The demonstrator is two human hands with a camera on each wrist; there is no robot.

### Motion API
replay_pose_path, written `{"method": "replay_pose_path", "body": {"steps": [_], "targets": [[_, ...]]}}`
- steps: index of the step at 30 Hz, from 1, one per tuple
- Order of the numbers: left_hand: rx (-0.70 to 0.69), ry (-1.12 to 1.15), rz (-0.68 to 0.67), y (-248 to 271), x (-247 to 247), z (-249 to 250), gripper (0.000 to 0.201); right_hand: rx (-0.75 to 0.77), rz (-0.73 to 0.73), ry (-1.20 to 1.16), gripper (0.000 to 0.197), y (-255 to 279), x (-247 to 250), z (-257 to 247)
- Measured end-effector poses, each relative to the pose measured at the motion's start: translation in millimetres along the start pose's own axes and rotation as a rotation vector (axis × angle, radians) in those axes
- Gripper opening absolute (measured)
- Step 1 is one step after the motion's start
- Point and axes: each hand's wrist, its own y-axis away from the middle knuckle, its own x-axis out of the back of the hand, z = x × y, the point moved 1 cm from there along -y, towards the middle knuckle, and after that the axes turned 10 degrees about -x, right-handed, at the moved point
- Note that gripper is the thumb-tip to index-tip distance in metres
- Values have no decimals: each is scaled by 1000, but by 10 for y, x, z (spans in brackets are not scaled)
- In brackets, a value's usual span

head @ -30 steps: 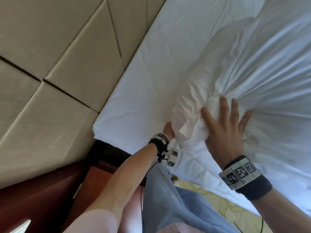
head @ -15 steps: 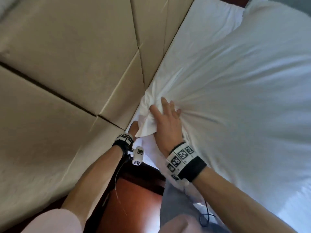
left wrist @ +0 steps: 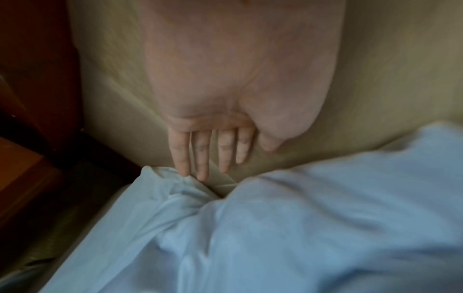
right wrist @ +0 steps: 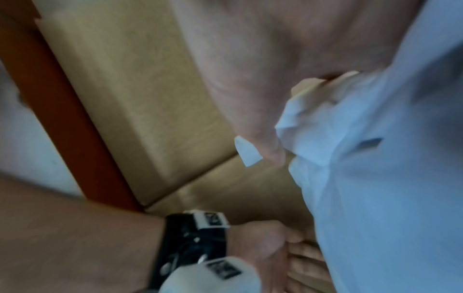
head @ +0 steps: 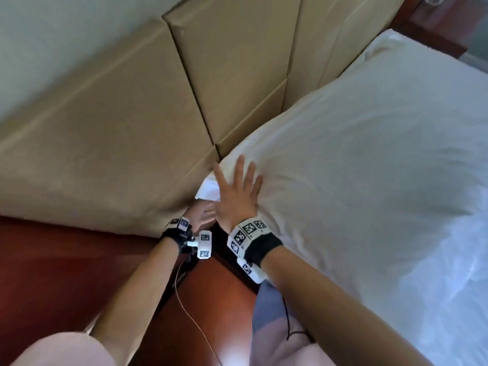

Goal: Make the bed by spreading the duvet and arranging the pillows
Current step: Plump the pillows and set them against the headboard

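A white pillow (head: 356, 167) lies on the bed with its long edge against the beige padded headboard (head: 132, 128). My right hand (head: 237, 191) rests flat on the pillow's near corner, fingers spread and straight. My left hand (head: 202, 216) sits just below that corner, partly hidden by the right hand. In the left wrist view the left hand (left wrist: 210, 150) has straight fingers, and its fingertips (left wrist: 184, 172) touch the bunched white fabric (left wrist: 300, 228) by the headboard. The right wrist view shows the pillow (right wrist: 388, 178) beside my thumb. Wrinkled white bedding (head: 449, 299) lies nearer me.
A reddish-brown wooden nightstand (head: 211, 299) stands beside the bed under my arms. My leg in blue-grey shorts (head: 269, 307) is against the bed edge. More dark wood furniture (head: 435, 22) stands beyond the far end of the pillow.
The pillow has moved up against the headboard and lies smoother. My right hand has let go of the bunched corner and flattened onto it. My left hand has opened below the corner.
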Motion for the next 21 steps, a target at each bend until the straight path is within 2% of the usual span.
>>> {"method": "replay_pose_path", "body": {"steps": [4, 5, 7, 9, 10, 13, 16, 18, 21], "targets": [[-112, 35, 78, 533, 114, 36, 64, 59, -17, -411, 78, 467, 308, 66], [-162, 51, 149, 720, 58, 73, 65, 66, -4, -503, 76, 632, 383, 142], [-356, 14, 306, 1090, -168, 261, 54, 72, 74, -628, 74, 1005, 545, 385], [-570, -113, 370, 1493, -540, 538, 40, 47, 178, -679, 71, 1378, 662, 741], [-649, -215, 360, 1633, -758, 658, 44, 26, 231, -676, 70, 1540, 704, 954], [-804, -565, 279, 1994, -1579, 1038, 73, -15, 382, -633, 67, 1921, 763, 1629], [-922, -855, 108, 2200, -2525, 1377, 81, -56, 497, -561, 66, 2167, 798, 2256], [-978, -1014, -10, 2285, -3114, 1581, 83, -182, 536, -513, 66, 2250, 829, 2676], [-963, -1252, -169, 2237, -3859, 1808, 90, -441, 451, -683, 70, 2293, 861, 3343]]}}
